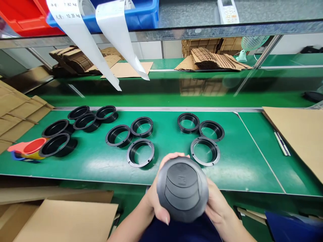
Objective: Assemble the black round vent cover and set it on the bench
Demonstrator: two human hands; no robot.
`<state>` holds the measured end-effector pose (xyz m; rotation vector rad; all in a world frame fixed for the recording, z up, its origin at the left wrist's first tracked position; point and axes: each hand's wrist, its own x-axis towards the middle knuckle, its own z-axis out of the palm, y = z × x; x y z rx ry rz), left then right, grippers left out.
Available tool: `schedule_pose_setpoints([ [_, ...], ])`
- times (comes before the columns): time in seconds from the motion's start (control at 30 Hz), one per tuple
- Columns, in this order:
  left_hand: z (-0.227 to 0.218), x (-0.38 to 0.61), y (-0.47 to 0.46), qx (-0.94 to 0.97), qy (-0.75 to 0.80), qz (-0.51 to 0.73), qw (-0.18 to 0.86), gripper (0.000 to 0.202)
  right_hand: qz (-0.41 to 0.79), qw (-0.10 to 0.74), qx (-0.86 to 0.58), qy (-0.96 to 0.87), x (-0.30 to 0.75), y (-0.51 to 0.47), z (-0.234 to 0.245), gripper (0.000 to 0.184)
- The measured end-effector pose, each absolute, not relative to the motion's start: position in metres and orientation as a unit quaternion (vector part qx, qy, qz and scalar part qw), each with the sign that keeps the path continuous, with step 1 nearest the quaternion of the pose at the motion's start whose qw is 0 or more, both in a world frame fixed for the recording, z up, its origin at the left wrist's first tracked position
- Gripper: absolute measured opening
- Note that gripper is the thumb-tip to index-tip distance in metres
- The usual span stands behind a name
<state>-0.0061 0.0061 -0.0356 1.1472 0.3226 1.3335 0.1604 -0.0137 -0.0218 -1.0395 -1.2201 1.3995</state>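
Both hands are closed around one round dark-grey vent cap (pixel 182 189), held at the near edge of the green workbench (pixel 237 171) just in front of the person's body. The left hand (pixel 154 201) cups the cap's left side, thumb curled over its lower front rim and fingers wrapped behind; the right hand (pixel 216 203) grips the opposite side, mostly hidden behind the cap, with fingertips (pixel 176 155) peeking over the top edge. Its domed, louvred face is turned up toward the camera, probably so that the slats and the small centre square can be looked over. On the bench beyond, black flanged rings lie flat with their openings up, in loose clusters: three (pixel 205 150) directly ahead of the cap, three more (pixel 140 152) to the left of those, and a further bunch (pixel 80 117) at far left, some overlapping. Laid out this way, each ring is easy to pick singly. A red and yellow plastic tool (pixel 28 148) touches the leftmost ring. Flat cardboard sheets (pixel 300 134) rest at the right end, more cardboard lies lower left, and two white paper strips (pixel 113 30) hang from the shelf above, where red and blue bins (pixel 143 15) stand.
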Motion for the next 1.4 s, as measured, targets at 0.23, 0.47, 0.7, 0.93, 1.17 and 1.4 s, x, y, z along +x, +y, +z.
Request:
schedule_pose_setpoints([
  [0.23,-0.027,-0.008,0.002,0.488,0.145,0.590,0.627,0.114,0.253,0.495,-0.361,-0.749,0.181,-0.012,-0.011,0.035],
  [0.47,-0.036,-0.004,-0.006,0.447,0.178,0.567,0.669,0.118,0.245,0.437,-0.357,-0.789,0.166,0.006,-0.006,0.033],
  [0.7,-0.039,-0.001,-0.009,0.394,0.165,0.565,0.706,0.105,0.266,0.462,-0.371,-0.760,0.163,0.006,-0.006,0.025],
  [0.93,-0.045,-0.002,-0.008,0.299,0.127,0.573,0.752,0.099,0.322,0.498,-0.371,-0.715,0.160,0.006,-0.005,0.025],
  [1.17,-0.052,-0.004,-0.006,0.304,0.153,0.561,0.755,0.104,0.315,0.500,-0.381,-0.712,0.158,0.007,-0.007,0.022],
  [1.4,-0.046,-0.002,-0.006,0.298,0.167,0.554,0.759,0.105,0.323,0.501,-0.396,-0.698,0.159,0.008,-0.010,0.021],
])
